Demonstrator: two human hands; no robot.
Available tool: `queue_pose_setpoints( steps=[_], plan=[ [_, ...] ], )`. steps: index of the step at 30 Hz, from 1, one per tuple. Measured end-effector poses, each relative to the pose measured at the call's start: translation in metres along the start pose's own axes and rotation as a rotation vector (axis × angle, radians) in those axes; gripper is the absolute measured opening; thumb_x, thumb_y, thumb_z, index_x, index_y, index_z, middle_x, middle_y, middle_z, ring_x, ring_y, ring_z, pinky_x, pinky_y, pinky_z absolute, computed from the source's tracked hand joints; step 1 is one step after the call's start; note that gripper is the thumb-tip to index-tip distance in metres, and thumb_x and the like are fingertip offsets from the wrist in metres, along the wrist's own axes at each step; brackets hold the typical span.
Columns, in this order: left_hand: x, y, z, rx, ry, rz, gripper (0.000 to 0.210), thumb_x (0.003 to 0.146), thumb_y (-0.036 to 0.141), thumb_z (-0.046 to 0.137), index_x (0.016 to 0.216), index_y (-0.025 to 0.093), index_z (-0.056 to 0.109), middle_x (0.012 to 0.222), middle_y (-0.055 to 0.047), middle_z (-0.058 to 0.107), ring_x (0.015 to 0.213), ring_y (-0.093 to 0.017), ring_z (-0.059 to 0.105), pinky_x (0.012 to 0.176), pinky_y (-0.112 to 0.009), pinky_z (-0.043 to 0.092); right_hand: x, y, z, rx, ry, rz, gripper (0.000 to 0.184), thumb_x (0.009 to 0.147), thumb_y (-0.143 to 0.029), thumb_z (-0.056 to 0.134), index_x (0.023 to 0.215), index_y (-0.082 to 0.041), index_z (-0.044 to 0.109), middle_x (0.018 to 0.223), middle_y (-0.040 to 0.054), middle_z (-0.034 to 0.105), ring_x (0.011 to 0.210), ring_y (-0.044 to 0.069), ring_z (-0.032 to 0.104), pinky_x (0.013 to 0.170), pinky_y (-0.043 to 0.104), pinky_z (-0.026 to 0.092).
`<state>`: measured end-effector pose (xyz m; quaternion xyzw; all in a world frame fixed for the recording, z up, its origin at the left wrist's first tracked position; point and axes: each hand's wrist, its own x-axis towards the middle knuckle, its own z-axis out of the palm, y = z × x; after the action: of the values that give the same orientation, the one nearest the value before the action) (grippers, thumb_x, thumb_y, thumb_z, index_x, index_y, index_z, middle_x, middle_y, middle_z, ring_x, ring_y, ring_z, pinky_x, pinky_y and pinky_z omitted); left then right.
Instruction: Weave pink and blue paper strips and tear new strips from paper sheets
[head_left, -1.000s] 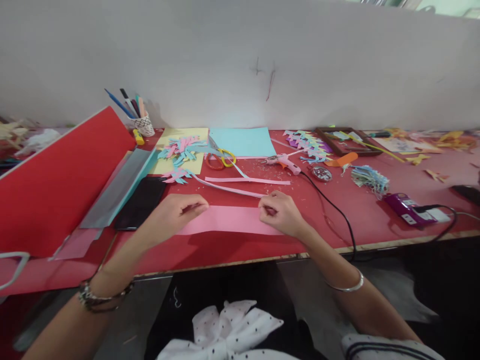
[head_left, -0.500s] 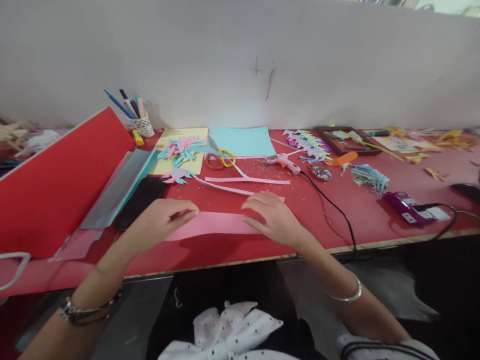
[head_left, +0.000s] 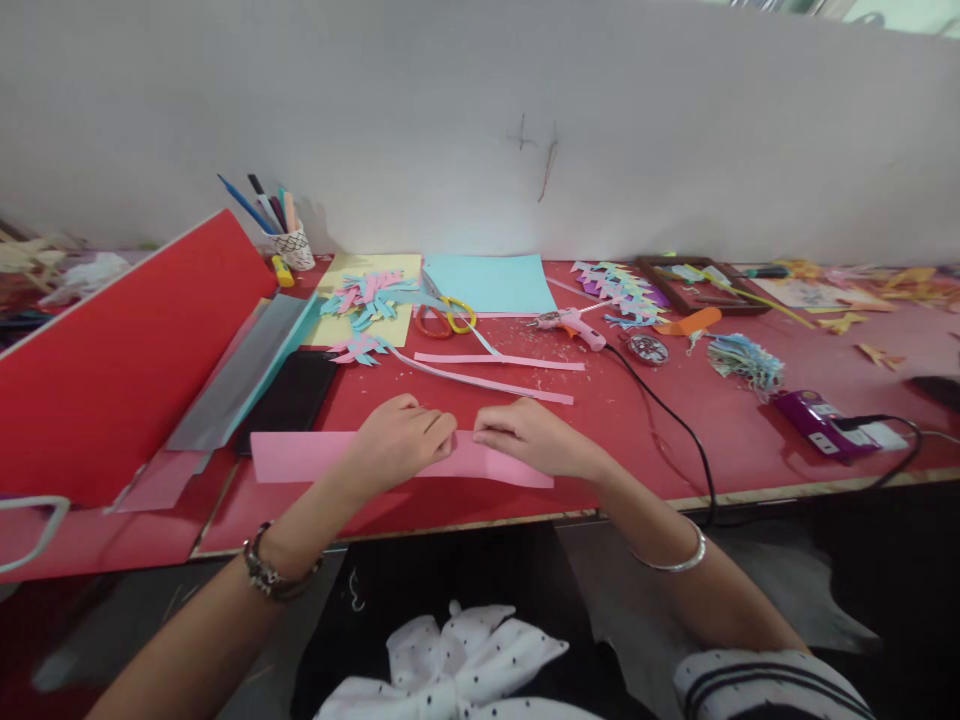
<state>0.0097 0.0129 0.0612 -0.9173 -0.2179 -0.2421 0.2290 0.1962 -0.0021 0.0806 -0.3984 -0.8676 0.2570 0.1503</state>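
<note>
A long pink paper strip lies crosswise near the front of the red table, its right part slightly raised and curved. My left hand is closed on the strip's upper edge near its middle, fingers curled. Close beside it, my right hand pinches the same upper edge, a small gap between the two. The fingertips are partly hidden behind the paper's edge. Just beyond my hands lie two narrow pink strips, the straight one behind the curved one.
Yellow-and-red-handled scissors lie by fringed paper cuttings and a blue sheet. A pink glue gun trails a black cord to a purple power box. At left stand a red board and a pen cup.
My left hand has moved right along the pink paper strip, close to my right hand. More of the strip's left end now shows. The right hand stays nearly in place.
</note>
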Motion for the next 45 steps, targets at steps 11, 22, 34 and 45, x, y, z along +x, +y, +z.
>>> queue_pose_setpoints(
  steps=[11, 22, 34, 45],
  plan=[
    [-0.073, -0.041, -0.018, 0.006, -0.191, 0.001, 0.036, 0.081, 0.007, 0.028, 0.054, 0.019, 0.049, 0.045, 0.004, 0.053, 0.039, -0.009, 0.042, 0.049, -0.025, 0.027, -0.030, 0.029, -0.021, 0.115, -0.057, 0.079, 0.026, 0.083, -0.029, 0.040, 0.061, -0.017, 0.044, 0.055, -0.0043, 0.042, 0.052, 0.007, 0.038, 0.052, 0.019, 0.028],
    [-0.046, -0.026, -0.022, -0.312, -0.202, -0.443, 0.036, 0.080, 0.037, 0.036, 0.102, 0.015, 0.054, 0.105, -0.010, 0.059, 0.097, -0.021, 0.053, 0.082, -0.031, 0.040, -0.032, 0.025, -0.024, -0.001, -0.073, -0.004, 0.027, 0.085, -0.030, 0.039, 0.072, -0.015, 0.059, 0.070, 0.0025, 0.062, 0.063, 0.010, 0.053, 0.062, 0.019, 0.036],
    [-0.001, 0.012, 0.009, -0.487, -0.427, -0.378, 0.034, 0.083, 0.030, 0.038, 0.060, 0.017, 0.060, 0.049, 0.000, 0.056, 0.046, -0.012, 0.047, 0.046, -0.023, 0.026, -0.022, 0.005, 0.008, -0.419, 0.107, -0.062, 0.020, 0.079, -0.018, 0.040, 0.072, -0.016, 0.059, 0.071, 0.0047, 0.063, 0.065, 0.014, 0.052, 0.069, 0.027, 0.032],
    [-0.011, 0.010, -0.003, -1.078, -0.470, -0.690, 0.030, 0.079, 0.031, 0.037, 0.060, 0.014, 0.051, 0.058, 0.004, 0.051, 0.057, -0.008, 0.045, 0.053, -0.017, 0.034, -0.026, 0.015, 0.024, -0.247, 0.210, 0.145, 0.008, 0.058, -0.015, 0.040, 0.053, -0.018, 0.046, 0.046, -0.0042, 0.046, 0.044, 0.007, 0.033, 0.046, 0.019, 0.019]
  ],
)
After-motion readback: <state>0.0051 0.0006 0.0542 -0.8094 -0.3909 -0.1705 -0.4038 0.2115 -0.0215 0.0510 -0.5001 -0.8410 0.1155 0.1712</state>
